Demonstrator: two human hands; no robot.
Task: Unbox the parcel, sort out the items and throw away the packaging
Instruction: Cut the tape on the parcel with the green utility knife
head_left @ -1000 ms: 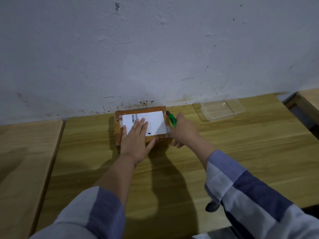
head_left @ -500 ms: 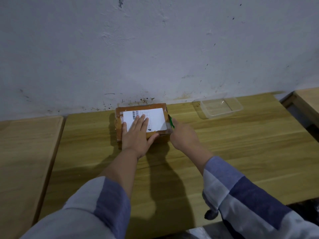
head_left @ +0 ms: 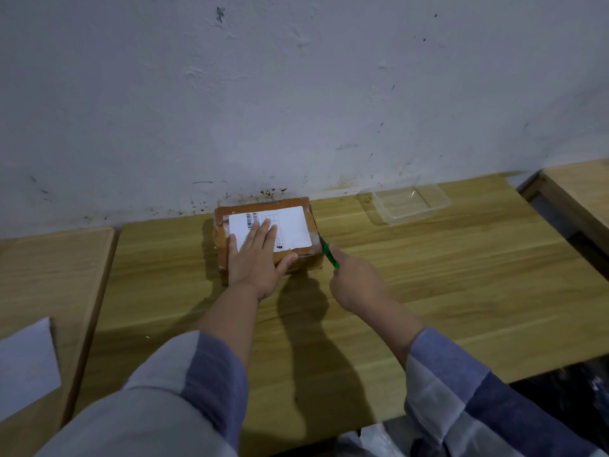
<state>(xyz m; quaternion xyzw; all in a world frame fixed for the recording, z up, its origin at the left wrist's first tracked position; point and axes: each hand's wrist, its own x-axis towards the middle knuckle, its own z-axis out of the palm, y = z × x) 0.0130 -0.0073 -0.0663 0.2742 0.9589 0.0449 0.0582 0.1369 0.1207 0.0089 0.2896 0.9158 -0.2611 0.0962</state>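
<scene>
A brown cardboard parcel with a white shipping label sits on the wooden table against the wall. My left hand lies flat on the parcel's top, fingers spread over the label, thumb at the near edge. My right hand grips a green-handled cutter. Its blade touches the near right corner of the parcel's right side.
A clear plastic tray stands at the back right by the wall. A second wooden table adjoins on the left with a white sheet on it. Another wooden surface is at far right.
My right hand has drawn the cutter toward me along the parcel's right side, from the far corner to the near corner. My left hand stayed pressed on the top.
</scene>
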